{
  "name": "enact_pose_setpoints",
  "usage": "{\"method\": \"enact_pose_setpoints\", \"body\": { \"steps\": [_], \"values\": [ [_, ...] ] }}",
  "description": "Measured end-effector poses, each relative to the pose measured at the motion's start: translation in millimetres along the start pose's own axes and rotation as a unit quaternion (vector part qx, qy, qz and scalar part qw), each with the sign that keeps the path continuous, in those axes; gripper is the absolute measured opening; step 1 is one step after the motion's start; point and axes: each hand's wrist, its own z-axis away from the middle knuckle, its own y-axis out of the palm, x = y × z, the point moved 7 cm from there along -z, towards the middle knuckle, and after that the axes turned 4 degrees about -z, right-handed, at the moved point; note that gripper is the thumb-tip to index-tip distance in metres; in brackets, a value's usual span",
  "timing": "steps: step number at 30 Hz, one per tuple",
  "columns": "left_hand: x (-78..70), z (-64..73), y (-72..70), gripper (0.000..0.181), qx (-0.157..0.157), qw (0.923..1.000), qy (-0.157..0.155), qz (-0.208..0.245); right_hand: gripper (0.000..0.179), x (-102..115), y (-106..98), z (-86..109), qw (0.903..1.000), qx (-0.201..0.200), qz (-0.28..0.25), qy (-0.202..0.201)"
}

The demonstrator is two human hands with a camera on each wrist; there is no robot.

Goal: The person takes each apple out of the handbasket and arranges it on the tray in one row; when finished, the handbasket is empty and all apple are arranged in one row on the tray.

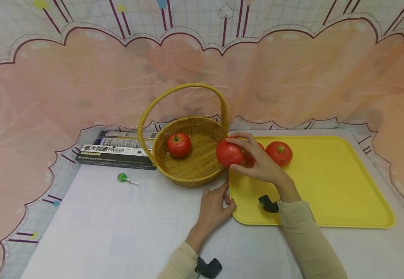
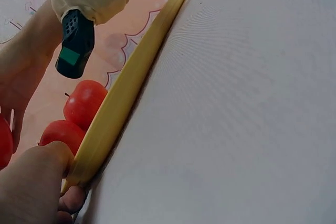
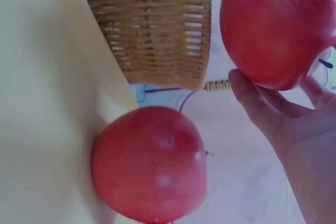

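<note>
My right hand (image 1: 259, 164) holds a red apple (image 1: 228, 153) between thumb and fingers, over the left edge of a yellow tray (image 1: 334, 182) and beside the basket's right rim. In the right wrist view the held apple (image 3: 275, 30) appears at upper right. My left hand (image 1: 215, 207) pinches the tray's near left edge, thumb above and fingers below in the left wrist view. Another apple (image 1: 280, 153) sits on the tray, with a second one (image 1: 248, 159) partly hidden behind my right hand. A further apple (image 1: 179, 145) lies inside the woven basket (image 1: 191, 181).
The basket's tall handle (image 1: 188, 86) arches above it. Left of the basket lie a black-and-white pasta box (image 1: 116, 157) and other long packages (image 1: 121, 142) behind it. A green lollipop (image 1: 122, 177) rests on the white table (image 1: 93, 224). Patterned cloth (image 1: 93, 85) hangs behind.
</note>
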Motion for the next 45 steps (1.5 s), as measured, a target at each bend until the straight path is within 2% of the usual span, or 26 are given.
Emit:
{"method": "enact_pose_setpoints", "body": {
  "steps": [5,11,16,24,31,39,45],
  "values": [
    [2.5,-1.1,-1.6,0.051,0.000,1.0000,0.001,-0.002,0.067,-0.4,-4.9,2.0,0.9999,-0.009,0.006,-0.004],
    [2.4,-4.7,-1.1,0.054,-0.008,0.9999,0.014,0.001,0.065,-2.0,-20.3,5.8,0.9993,-0.032,0.015,-0.007],
    [3.8,0.6,0.3,0.054,-0.012,0.9998,0.012,0.006,0.064,-6.3,-29.0,15.5,0.9986,-0.048,0.019,-0.006],
    [5.9,6.3,-0.4,0.054,-0.016,0.9999,0.001,0.005,0.060,-9.4,-29.9,19.3,0.9984,-0.041,0.039,-0.001],
    [4.1,3.7,-0.2,0.053,-0.018,0.9998,0.007,-0.002,0.058,-14.8,-38.6,22.2,0.9974,-0.040,0.053,0.028],
    [4.2,2.3,1.1,0.054,-0.020,0.9997,0.011,-0.001,0.055,-1.1,-48.3,25.7,0.9957,-0.037,0.048,0.070],
    [2.1,-0.3,1.6,0.056,-0.015,0.9998,0.013,0.007,0.055,-21.3,-58.3,31.8,0.9940,-0.049,0.064,0.074]
  ]
}}
